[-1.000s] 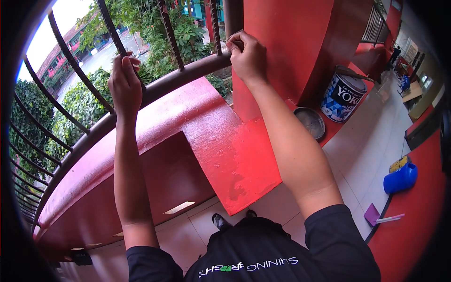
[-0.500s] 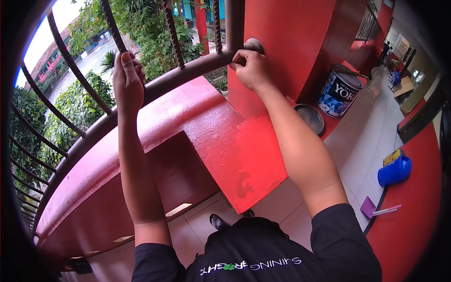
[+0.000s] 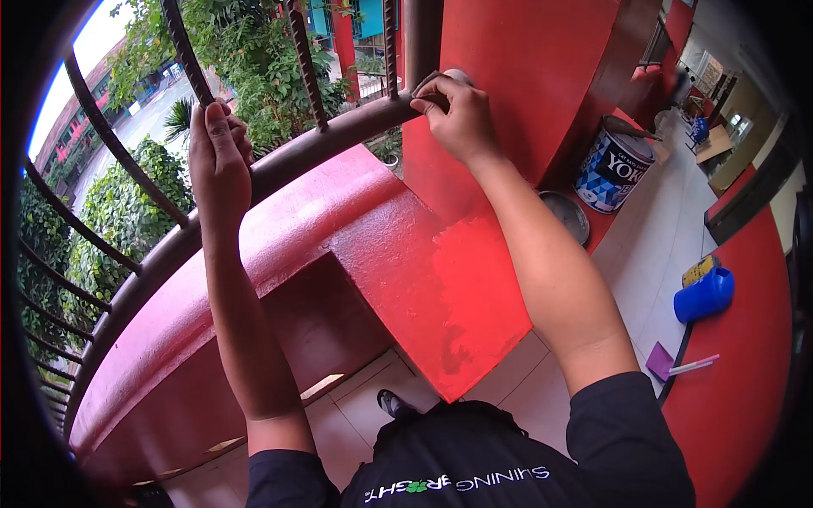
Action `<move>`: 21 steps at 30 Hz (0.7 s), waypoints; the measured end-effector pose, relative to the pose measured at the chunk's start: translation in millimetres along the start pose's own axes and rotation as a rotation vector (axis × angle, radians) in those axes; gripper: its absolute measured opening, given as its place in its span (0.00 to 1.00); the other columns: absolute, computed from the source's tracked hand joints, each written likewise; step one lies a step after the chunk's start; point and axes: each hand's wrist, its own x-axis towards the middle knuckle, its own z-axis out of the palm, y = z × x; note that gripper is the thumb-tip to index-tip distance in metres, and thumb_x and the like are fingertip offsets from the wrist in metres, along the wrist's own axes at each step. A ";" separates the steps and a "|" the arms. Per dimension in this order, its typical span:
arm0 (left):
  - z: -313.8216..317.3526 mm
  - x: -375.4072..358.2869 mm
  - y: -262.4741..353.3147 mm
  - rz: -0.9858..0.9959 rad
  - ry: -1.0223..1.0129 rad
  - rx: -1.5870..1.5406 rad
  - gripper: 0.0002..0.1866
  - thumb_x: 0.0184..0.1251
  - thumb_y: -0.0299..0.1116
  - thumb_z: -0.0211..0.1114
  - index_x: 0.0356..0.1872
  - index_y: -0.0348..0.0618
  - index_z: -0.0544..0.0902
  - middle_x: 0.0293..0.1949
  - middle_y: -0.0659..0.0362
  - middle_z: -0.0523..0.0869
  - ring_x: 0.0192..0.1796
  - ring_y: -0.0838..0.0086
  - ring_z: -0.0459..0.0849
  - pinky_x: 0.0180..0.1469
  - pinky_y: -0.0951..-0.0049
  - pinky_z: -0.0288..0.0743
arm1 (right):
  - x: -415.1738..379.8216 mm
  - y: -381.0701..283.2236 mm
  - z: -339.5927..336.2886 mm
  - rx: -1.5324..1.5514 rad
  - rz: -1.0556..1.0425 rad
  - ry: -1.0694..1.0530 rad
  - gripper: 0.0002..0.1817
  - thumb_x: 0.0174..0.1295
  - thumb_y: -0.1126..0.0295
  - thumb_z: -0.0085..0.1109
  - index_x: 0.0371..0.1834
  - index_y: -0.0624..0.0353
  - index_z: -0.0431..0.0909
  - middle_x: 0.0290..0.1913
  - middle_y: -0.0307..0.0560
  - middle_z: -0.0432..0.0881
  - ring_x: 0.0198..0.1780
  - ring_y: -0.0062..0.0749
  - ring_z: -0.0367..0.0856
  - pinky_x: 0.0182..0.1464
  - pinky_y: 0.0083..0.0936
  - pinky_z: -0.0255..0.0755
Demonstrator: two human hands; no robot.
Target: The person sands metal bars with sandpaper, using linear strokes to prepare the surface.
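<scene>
The brown metal railing [image 3: 296, 159] curves across the upper left, with ribbed upright bars [image 3: 185, 52] rising from its thick lower pipe. My left hand [image 3: 222, 161] is wrapped round one of these bars where it meets the pipe, thumb pointing up. At the railing's corner, beside the red pillar [image 3: 512, 63], my right hand [image 3: 464, 118] is closed in a pinch against the pipe. Whatever its fingertips hold, if anything, is too small to make out. Below both hands lies the red-painted ledge [image 3: 483, 275], darker and glossier in patches.
A paint can [image 3: 614, 173] with a brush across its top stands by the pillar, beside a round metal dish [image 3: 566, 218]. Farther right are a blue plastic jug [image 3: 705, 296], a yellow can [image 3: 699, 270] and a purple dustpan [image 3: 660, 362]. Plants grow beyond the railing.
The view has shifted slightly. My right hand has turned a little at the railing's corner, its wrist bending. My left hand keeps its hold on the bar.
</scene>
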 end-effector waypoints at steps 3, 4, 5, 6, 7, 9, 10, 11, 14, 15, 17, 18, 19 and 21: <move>0.3 1.3 -0.8 0.014 0.033 0.088 0.17 0.92 0.44 0.42 0.54 0.42 0.74 0.29 0.68 0.67 0.25 0.86 0.63 0.26 0.81 0.62 | -2.4 -3.6 2.4 0.094 0.025 0.090 0.05 0.58 0.74 0.75 0.34 0.61 0.87 0.35 0.51 0.89 0.41 0.49 0.88 0.47 0.41 0.81; 0.7 1.4 -0.3 0.019 0.027 0.083 0.17 0.92 0.44 0.42 0.54 0.42 0.74 0.29 0.68 0.67 0.25 0.86 0.63 0.26 0.81 0.62 | 7.5 -14.9 2.3 0.126 0.003 0.200 0.05 0.58 0.74 0.74 0.34 0.60 0.88 0.35 0.51 0.89 0.39 0.49 0.88 0.47 0.41 0.80; 1.8 1.4 0.5 0.013 0.042 0.093 0.17 0.92 0.44 0.42 0.54 0.41 0.74 0.29 0.68 0.67 0.25 0.86 0.63 0.26 0.80 0.62 | 19.4 -25.8 2.9 0.086 0.011 0.306 0.04 0.57 0.73 0.75 0.33 0.60 0.88 0.35 0.51 0.89 0.38 0.49 0.87 0.48 0.41 0.80; 3.0 0.7 1.0 0.003 0.060 0.104 0.17 0.92 0.44 0.42 0.54 0.41 0.74 0.29 0.68 0.68 0.25 0.86 0.63 0.26 0.80 0.61 | 21.8 -23.7 8.4 0.081 0.008 0.307 0.04 0.57 0.73 0.75 0.33 0.60 0.88 0.35 0.51 0.89 0.38 0.49 0.87 0.48 0.41 0.80; 2.7 -0.6 4.3 -0.013 0.052 0.079 0.18 0.92 0.44 0.43 0.54 0.41 0.74 0.29 0.68 0.68 0.25 0.85 0.64 0.26 0.80 0.61 | 21.2 -20.8 14.6 -0.007 -0.015 0.255 0.04 0.57 0.73 0.74 0.32 0.60 0.88 0.35 0.51 0.89 0.37 0.49 0.87 0.47 0.42 0.80; 0.9 -2.0 6.5 -0.024 0.039 0.087 0.18 0.92 0.44 0.43 0.54 0.41 0.75 0.29 0.68 0.68 0.25 0.85 0.64 0.26 0.80 0.61 | 8.9 -20.4 21.5 -0.152 -0.087 0.198 0.04 0.56 0.73 0.74 0.32 0.60 0.89 0.34 0.52 0.89 0.37 0.48 0.88 0.46 0.42 0.81; 0.9 -1.0 5.9 -0.022 0.030 0.092 0.18 0.92 0.44 0.43 0.54 0.41 0.75 0.29 0.68 0.69 0.25 0.85 0.65 0.26 0.80 0.62 | 4.8 -20.0 19.1 -0.157 -0.086 0.198 0.04 0.56 0.73 0.74 0.32 0.60 0.89 0.34 0.52 0.89 0.37 0.48 0.88 0.46 0.42 0.81; 0.7 -0.8 4.0 0.001 0.021 0.074 0.18 0.92 0.45 0.42 0.54 0.41 0.75 0.29 0.68 0.69 0.25 0.85 0.65 0.26 0.80 0.62 | 1.8 -19.5 15.0 -0.085 0.093 0.147 0.03 0.57 0.74 0.74 0.32 0.60 0.89 0.34 0.52 0.89 0.37 0.47 0.88 0.45 0.41 0.81; 3.9 -1.2 4.8 0.021 0.051 0.089 0.18 0.92 0.45 0.42 0.54 0.42 0.75 0.29 0.68 0.69 0.25 0.85 0.64 0.26 0.80 0.61 | 14.7 -27.2 8.0 0.029 0.179 0.155 0.02 0.57 0.76 0.72 0.32 0.62 0.88 0.34 0.50 0.90 0.39 0.44 0.90 0.45 0.40 0.82; 3.3 -0.7 4.7 0.015 0.056 0.088 0.18 0.92 0.45 0.42 0.54 0.42 0.75 0.29 0.68 0.69 0.25 0.85 0.64 0.26 0.80 0.61 | 20.8 -33.0 5.7 0.038 0.151 0.188 0.02 0.57 0.76 0.72 0.32 0.62 0.88 0.35 0.50 0.90 0.40 0.44 0.90 0.46 0.39 0.82; 1.9 -1.2 4.7 0.004 0.036 0.068 0.18 0.92 0.46 0.43 0.53 0.42 0.75 0.29 0.68 0.69 0.25 0.85 0.64 0.26 0.80 0.61 | 15.0 -29.9 6.1 0.045 0.134 0.215 0.02 0.57 0.77 0.72 0.32 0.62 0.88 0.35 0.49 0.90 0.41 0.44 0.91 0.46 0.38 0.83; 2.2 -1.5 3.9 -0.002 0.027 0.064 0.18 0.92 0.46 0.43 0.53 0.42 0.75 0.29 0.68 0.69 0.25 0.85 0.64 0.26 0.80 0.61 | 2.7 -19.6 4.3 0.074 0.237 0.064 0.02 0.61 0.76 0.70 0.33 0.62 0.87 0.35 0.48 0.91 0.41 0.40 0.92 0.47 0.35 0.83; 2.1 -0.5 3.5 -0.001 0.041 0.085 0.19 0.92 0.46 0.43 0.52 0.42 0.75 0.28 0.68 0.69 0.24 0.85 0.64 0.26 0.80 0.62 | -7.5 -10.4 1.8 0.103 0.334 -0.084 0.04 0.65 0.75 0.69 0.33 0.62 0.87 0.35 0.47 0.91 0.41 0.36 0.92 0.47 0.31 0.83; 4.0 -1.7 4.5 0.001 0.050 0.102 0.19 0.92 0.47 0.42 0.51 0.42 0.75 0.28 0.68 0.69 0.24 0.85 0.64 0.26 0.80 0.62 | -16.8 1.3 4.7 0.153 0.517 -0.108 0.10 0.73 0.69 0.65 0.35 0.62 0.86 0.34 0.46 0.90 0.39 0.28 0.90 0.46 0.27 0.82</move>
